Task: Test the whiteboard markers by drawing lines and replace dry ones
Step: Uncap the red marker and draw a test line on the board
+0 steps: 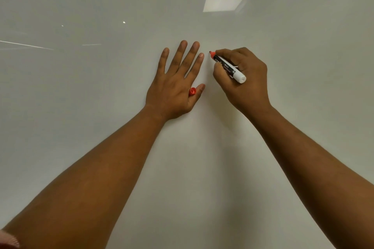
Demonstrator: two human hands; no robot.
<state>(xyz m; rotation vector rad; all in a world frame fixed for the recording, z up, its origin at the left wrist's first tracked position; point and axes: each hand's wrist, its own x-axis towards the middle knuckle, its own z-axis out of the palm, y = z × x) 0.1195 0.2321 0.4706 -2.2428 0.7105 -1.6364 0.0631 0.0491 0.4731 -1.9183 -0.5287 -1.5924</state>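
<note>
Right hand wrapped around a white-barrelled whiteboard marker with a black label and red tip, fingers and thumb pinching near the writing end. Held like a pen, probably for control over the coming stroke. Red tip pointed up and left, at or just off the glossy white whiteboard surface; actual contact cannot be told. No red line visible beside the tip yet, so likely the very start of a test stroke.

Left hand laid flat on the board, fingers straight and spread, just left of the marker tip. Seemingly placed there to steady the body. Small red plastic cap tucked between thumb and forefinger, pinched at the web of the hand, presumably kept ready for recapping once the test is done.

Board fills nearly the whole view, smooth and shiny. Reflected in it: a bright rectangular ceiling light panel at upper right, thin pale streaks at left, and small glints. Bit of pink fabric at bottom left corner.
</note>
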